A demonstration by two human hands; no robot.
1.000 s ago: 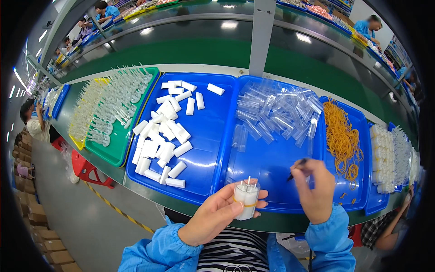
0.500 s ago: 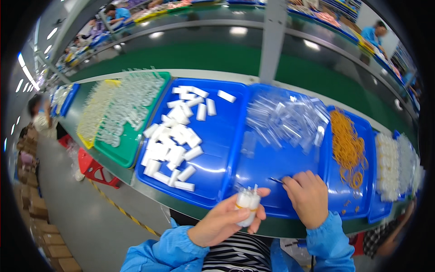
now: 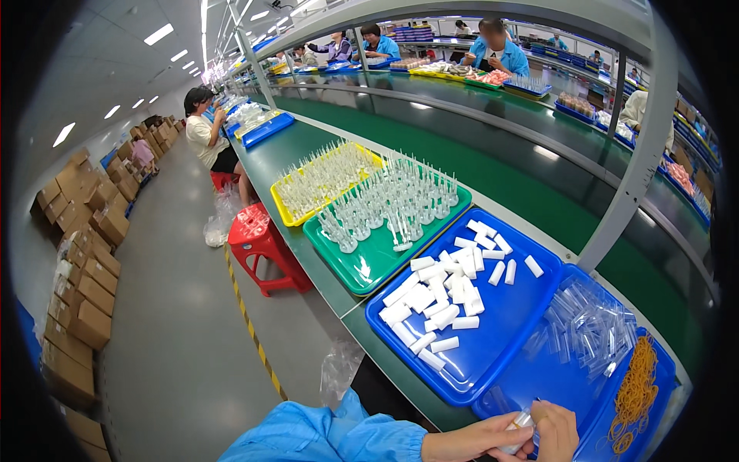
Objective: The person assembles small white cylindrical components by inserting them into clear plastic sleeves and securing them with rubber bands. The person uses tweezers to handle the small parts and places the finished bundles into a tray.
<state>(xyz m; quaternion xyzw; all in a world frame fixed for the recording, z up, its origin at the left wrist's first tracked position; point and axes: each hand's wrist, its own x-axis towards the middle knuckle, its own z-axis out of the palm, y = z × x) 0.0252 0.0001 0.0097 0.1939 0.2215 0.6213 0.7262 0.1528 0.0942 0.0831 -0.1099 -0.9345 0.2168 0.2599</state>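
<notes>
Low at the right, my left hand is wrapped round a small bundle of white cylinders in clear sleeves. My right hand is closed against the top of this bundle, its fingers bent. A tiny dark tip shows at its fingertips, too small to name; the rest is hidden by the fingers. Both hands are over the near edge of a blue tray holding clear plastic tubes. Left of it, white cylinders lie loose in another blue tray.
Orange rubber bands fill a tray at the right. Green and yellow trays hold upright clear pieces. A red stool stands beside the bench. A metal post rises behind the trays. Co-workers sit farther along; cartons line the left.
My view has swung left along the bench. My right hand, earlier apart with a thin dark piece in its fingers, has come to the bundle in my left hand.
</notes>
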